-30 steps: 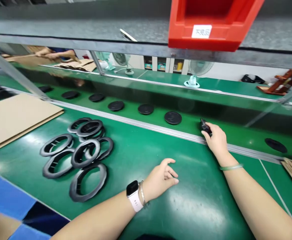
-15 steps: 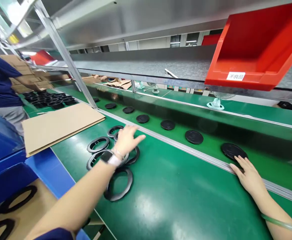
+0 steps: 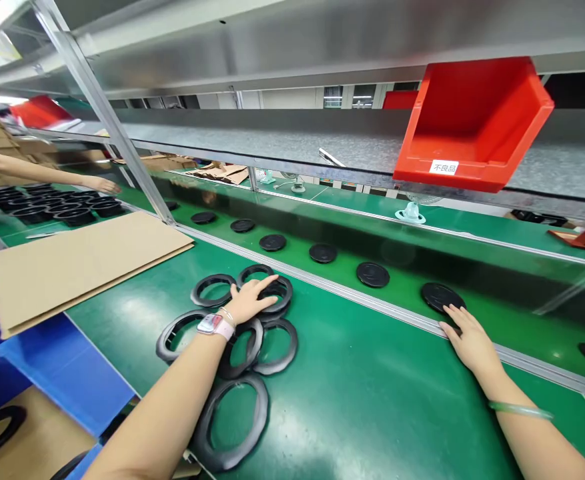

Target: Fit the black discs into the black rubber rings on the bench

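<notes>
Several black plastic rings (image 3: 231, 421) lie loosely grouped on the green table, some overlapping. Above the far rings, my left hand (image 3: 250, 301) has its fingers spread, with the fingertips over or on a black ring (image 3: 283, 288); contact is hard to tell. Under the wrist and palm, parts of other rings are hidden. My right hand (image 3: 473, 341) is open too, its fingers stretched to the near edge of a round black disc (image 3: 441, 297) on the green conveyor belt. The fingertips appear to touch that disc, with the thumb by the metal rail.
More black discs (image 3: 373, 274) sit in a row along the belt, behind a metal rail (image 3: 372, 305). Cardboard sheets (image 3: 89, 263) lie at left, above blue bins (image 3: 72, 373). A red bin (image 3: 465, 175) hangs off the shelf. A co-worker's arm (image 3: 37, 170) reaches over stacked black rings.
My view has shifted to the right. My left hand has come lower over the far rings. My right hand stays by the disc. A co-worker's arm now stretches out further.
</notes>
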Action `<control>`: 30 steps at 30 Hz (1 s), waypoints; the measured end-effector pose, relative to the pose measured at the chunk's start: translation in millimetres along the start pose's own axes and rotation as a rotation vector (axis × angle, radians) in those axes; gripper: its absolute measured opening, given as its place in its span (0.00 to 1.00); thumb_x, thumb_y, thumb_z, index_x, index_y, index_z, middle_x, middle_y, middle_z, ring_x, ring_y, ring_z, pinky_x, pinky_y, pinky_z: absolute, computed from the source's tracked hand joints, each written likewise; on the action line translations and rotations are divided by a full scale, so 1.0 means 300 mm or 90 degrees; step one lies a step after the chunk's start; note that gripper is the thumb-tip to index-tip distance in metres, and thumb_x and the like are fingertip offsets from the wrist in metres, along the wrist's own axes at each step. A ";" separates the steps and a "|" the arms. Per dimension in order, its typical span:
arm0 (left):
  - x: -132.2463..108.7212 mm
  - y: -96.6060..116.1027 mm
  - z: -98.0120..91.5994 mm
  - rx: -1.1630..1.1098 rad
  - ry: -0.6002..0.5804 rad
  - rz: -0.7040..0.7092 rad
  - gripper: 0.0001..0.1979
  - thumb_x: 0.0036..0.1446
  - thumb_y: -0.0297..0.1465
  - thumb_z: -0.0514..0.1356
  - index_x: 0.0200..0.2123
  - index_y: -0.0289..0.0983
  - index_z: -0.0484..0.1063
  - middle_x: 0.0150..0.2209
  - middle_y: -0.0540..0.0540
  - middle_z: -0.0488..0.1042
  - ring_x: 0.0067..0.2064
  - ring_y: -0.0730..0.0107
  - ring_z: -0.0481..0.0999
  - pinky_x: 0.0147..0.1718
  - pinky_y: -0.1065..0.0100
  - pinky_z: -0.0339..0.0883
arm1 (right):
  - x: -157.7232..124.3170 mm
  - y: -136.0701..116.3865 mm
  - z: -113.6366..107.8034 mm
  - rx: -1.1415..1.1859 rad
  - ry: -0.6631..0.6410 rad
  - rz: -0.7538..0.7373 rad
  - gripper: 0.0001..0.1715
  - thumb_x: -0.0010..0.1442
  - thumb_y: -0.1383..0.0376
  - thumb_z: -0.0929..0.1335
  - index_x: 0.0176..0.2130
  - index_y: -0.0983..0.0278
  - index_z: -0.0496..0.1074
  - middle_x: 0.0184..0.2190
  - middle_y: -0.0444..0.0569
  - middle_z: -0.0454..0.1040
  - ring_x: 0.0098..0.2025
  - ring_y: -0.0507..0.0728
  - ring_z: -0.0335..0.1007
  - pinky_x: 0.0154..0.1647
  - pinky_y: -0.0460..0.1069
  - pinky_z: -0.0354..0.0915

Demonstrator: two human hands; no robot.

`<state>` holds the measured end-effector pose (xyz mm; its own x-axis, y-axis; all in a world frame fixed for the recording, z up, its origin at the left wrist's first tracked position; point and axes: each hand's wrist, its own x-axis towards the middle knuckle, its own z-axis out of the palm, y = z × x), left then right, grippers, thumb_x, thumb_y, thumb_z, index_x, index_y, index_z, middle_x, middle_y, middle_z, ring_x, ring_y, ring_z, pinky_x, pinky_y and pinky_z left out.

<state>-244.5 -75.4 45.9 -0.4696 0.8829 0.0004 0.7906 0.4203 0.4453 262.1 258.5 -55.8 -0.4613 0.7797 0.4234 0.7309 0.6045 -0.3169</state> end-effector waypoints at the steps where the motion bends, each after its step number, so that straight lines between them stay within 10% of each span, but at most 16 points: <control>1: -0.005 0.043 0.022 -0.009 -0.014 0.028 0.33 0.61 0.50 0.55 0.68 0.55 0.55 0.55 0.41 0.70 0.59 0.46 0.67 0.62 0.32 0.42 | -0.001 -0.001 -0.002 0.002 -0.002 0.000 0.37 0.63 0.47 0.59 0.61 0.66 0.70 0.63 0.55 0.67 0.69 0.67 0.54 0.69 0.65 0.56; 10: -0.070 0.329 0.108 -0.030 -0.042 0.190 0.31 0.60 0.53 0.58 0.65 0.55 0.62 0.63 0.48 0.69 0.62 0.54 0.68 0.62 0.54 0.58 | -0.001 -0.006 -0.017 0.049 0.000 0.003 0.33 0.63 0.50 0.60 0.59 0.65 0.72 0.61 0.54 0.69 0.68 0.66 0.57 0.69 0.65 0.57; 13: -0.097 0.233 0.010 0.000 0.061 0.126 0.31 0.62 0.53 0.54 0.65 0.49 0.62 0.65 0.46 0.67 0.66 0.53 0.62 0.65 0.52 0.52 | -0.003 -0.014 -0.024 0.060 0.001 -0.006 0.32 0.64 0.51 0.60 0.59 0.66 0.72 0.61 0.54 0.69 0.68 0.65 0.57 0.69 0.64 0.56; 17: -0.124 -0.036 -0.099 0.068 0.204 -0.089 0.40 0.60 0.53 0.54 0.69 0.39 0.57 0.70 0.30 0.54 0.70 0.22 0.41 0.57 0.18 0.29 | -0.003 -0.037 -0.037 0.073 0.004 -0.020 0.30 0.65 0.54 0.61 0.59 0.66 0.72 0.61 0.54 0.69 0.68 0.64 0.57 0.70 0.63 0.55; 22: -0.072 -0.198 -0.058 0.094 0.050 -0.166 0.38 0.59 0.56 0.51 0.66 0.43 0.62 0.65 0.33 0.65 0.65 0.34 0.63 0.60 0.31 0.54 | 0.001 -0.058 -0.051 0.076 -0.004 -0.022 0.28 0.65 0.59 0.61 0.60 0.67 0.71 0.62 0.54 0.68 0.68 0.63 0.56 0.71 0.62 0.54; 30: -0.015 0.156 0.114 0.026 -0.002 0.040 0.31 0.63 0.51 0.48 0.63 0.44 0.66 0.65 0.46 0.67 0.66 0.55 0.65 0.66 0.53 0.54 | -0.006 -0.070 -0.063 0.102 0.004 -0.005 0.26 0.63 0.62 0.64 0.58 0.66 0.73 0.61 0.53 0.70 0.66 0.63 0.59 0.70 0.62 0.55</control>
<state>-191.9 -52.4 35.9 -0.4169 0.9086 0.0248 0.8342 0.3717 0.4075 257.0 241.3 -33.9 -0.4626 0.7743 0.4317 0.6372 0.6290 -0.4453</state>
